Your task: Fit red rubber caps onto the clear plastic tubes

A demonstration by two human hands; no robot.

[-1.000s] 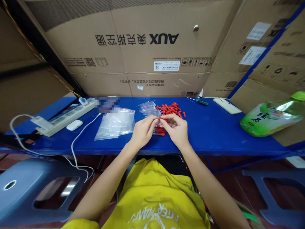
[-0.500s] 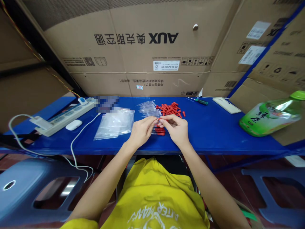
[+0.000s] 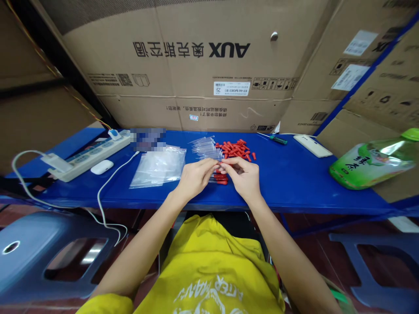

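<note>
Cap [image 3: 228, 164] is sitting pinched in the right grip [image 3: 244, 175]; the left grip [image 3: 195, 176] is hiding its contents (I cannot tell what). Bracing both together should be steadying alignment, tubes [image 3: 206, 148] lying just beyond.

An AUX cardboard carton [image 3: 203, 26], its lettering [image 3: 225, 50] running upside down, is backing the blue table [image 3: 304, 183]. A blue-grey plastic stool [image 3: 29, 237] is standing at left, a second stool [image 3: 382, 240] at right; the dark-red tiled floor [image 3: 314, 248] is lying beneath.

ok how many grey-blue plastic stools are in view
2: one stool at lower left, a second stool at lower right, both cut off by the frame. Others may be hidden.
</note>
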